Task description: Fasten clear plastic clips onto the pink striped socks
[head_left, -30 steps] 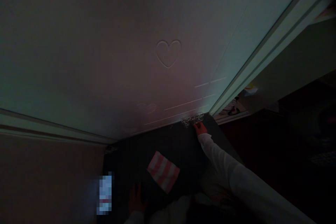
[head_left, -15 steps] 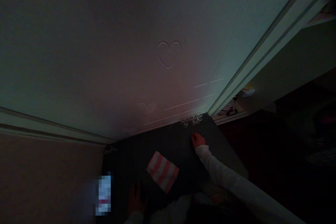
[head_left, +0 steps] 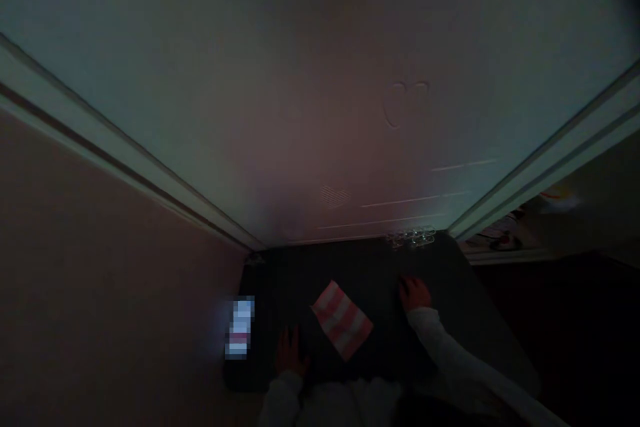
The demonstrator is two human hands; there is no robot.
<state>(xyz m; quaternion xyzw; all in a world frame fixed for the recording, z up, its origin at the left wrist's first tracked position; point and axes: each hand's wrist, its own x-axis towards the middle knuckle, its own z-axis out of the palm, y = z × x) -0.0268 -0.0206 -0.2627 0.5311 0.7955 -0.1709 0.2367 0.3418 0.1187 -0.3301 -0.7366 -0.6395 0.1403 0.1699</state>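
Cloth with pink and white stripes [head_left: 343, 320] lies flat on my dark table [head_left: 360, 260], between my two hands and turned at an angle to the edges. Nothing holds it and neither hand touches it; I suppose it is placed in the middle so that both hands can reach it easily.

My left hand [head_left: 291, 352] rests on the table near the cloth, with the fingers spread, perhaps only to support me. My right hand [head_left: 415, 293] lies on the other side, farther forward, the fingers a little bent. It is too dark for me to tell whether they pinch something small.

Clear, shiny pieces [head_left: 413, 237] sit in a group at the far edge, close against the white wall [head_left: 300, 80]; probably they are put there to leave the middle free. At the left edge there is a bright rectangle [head_left: 240, 327], maybe a phone placed aside, apart from my left hand.

About brands or labels, I can read none. The bright rectangle is blurred into squares, so its writing is lost. The wall carries only heart outlines [head_left: 406, 103] and straight lines [head_left: 400, 203], no letters.
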